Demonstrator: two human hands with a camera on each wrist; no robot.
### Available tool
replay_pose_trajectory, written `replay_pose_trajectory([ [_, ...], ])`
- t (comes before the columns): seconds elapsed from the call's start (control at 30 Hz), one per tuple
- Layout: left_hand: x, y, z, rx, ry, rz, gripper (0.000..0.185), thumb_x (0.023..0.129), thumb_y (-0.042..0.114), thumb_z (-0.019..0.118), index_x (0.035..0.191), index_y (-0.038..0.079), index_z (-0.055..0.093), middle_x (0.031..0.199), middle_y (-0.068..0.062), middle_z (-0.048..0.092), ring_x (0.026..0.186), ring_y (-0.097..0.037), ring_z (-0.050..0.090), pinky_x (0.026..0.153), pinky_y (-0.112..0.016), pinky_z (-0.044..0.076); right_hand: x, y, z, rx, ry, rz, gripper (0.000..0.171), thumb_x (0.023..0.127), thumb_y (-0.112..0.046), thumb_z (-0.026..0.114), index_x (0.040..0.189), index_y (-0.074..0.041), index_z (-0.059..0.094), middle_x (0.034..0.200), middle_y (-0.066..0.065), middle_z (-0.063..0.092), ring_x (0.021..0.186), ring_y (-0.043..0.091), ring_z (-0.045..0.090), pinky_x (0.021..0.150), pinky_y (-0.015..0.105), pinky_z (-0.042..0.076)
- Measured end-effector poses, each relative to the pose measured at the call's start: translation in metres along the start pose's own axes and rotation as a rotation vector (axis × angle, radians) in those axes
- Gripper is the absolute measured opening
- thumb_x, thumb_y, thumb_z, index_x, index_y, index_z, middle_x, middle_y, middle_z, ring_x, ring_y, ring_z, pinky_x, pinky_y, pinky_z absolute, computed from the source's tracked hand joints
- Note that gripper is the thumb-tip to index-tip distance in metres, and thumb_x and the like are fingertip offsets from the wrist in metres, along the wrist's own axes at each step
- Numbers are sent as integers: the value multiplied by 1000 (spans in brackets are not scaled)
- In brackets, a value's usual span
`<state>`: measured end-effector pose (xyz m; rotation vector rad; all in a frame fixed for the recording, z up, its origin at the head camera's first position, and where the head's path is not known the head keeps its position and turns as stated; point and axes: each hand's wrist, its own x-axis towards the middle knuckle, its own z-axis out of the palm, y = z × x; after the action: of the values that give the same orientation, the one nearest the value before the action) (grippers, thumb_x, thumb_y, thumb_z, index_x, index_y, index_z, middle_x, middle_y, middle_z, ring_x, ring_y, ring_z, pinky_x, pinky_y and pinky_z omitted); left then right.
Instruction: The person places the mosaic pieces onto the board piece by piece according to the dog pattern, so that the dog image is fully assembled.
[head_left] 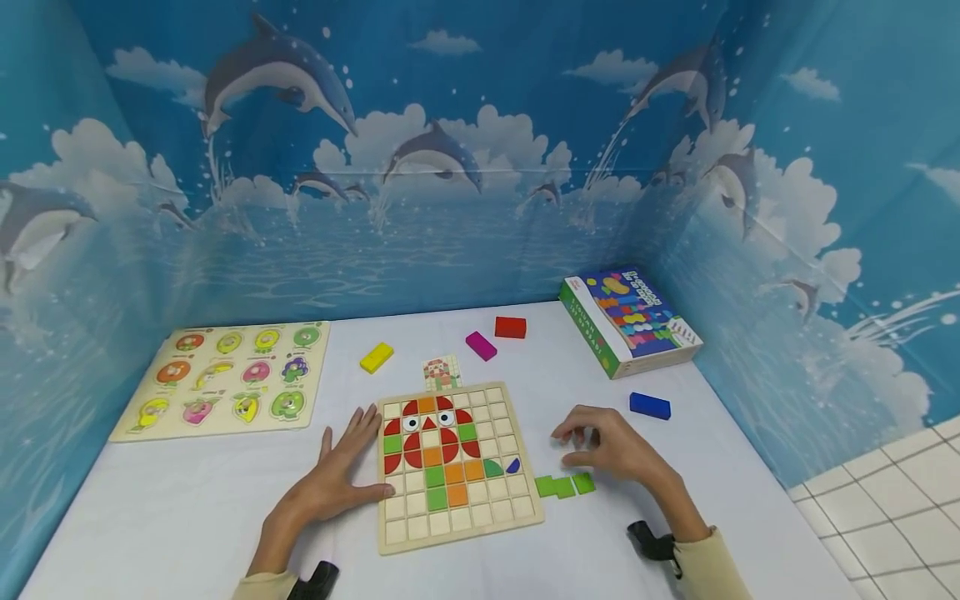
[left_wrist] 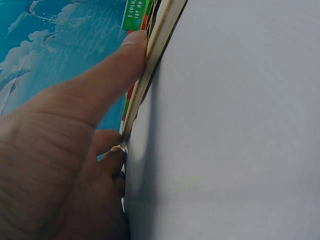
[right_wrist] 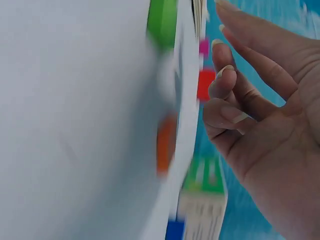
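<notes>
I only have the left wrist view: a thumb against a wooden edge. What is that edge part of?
Observer: A wooden puzzle board with a grid, partly filled by coloured tiles; the left hand rests flat at its left side.
Operator: Where is the other hand?
Observer: The right hand hovers right of the board, fingers loosely curled, holding nothing.
Operator: Any loose pieces near it?
Observer: Green tiles lie on the table just below its fingers, and a blue block lies beyond it.
</notes>
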<state>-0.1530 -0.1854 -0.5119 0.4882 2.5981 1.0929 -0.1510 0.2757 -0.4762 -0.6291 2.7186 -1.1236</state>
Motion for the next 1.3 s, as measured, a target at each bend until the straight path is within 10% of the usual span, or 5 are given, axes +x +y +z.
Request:
replay_pose_trajectory([
  [0.4, 1, -1, 0, 9, 5, 8, 121, 84, 41, 94, 174, 12, 19, 182, -9, 8, 168, -37, -5, 128, -65, -21, -38, 38, -31, 0, 41, 67, 35, 78, -7, 96, 110, -7, 82, 97, 0, 70, 81, 18, 58, 67, 23, 52],
  [1.3, 0, -2, 1, 26, 20, -14, 122, 82, 43, 94, 174, 14, 20, 182, -7, 9, 168, -35, -4, 130, -64, -20, -14, 31, -31, -40, 45, 183, 20, 81, -9, 95, 89, -12, 77, 77, -4, 65, 73, 14, 59, 64, 22, 53],
])
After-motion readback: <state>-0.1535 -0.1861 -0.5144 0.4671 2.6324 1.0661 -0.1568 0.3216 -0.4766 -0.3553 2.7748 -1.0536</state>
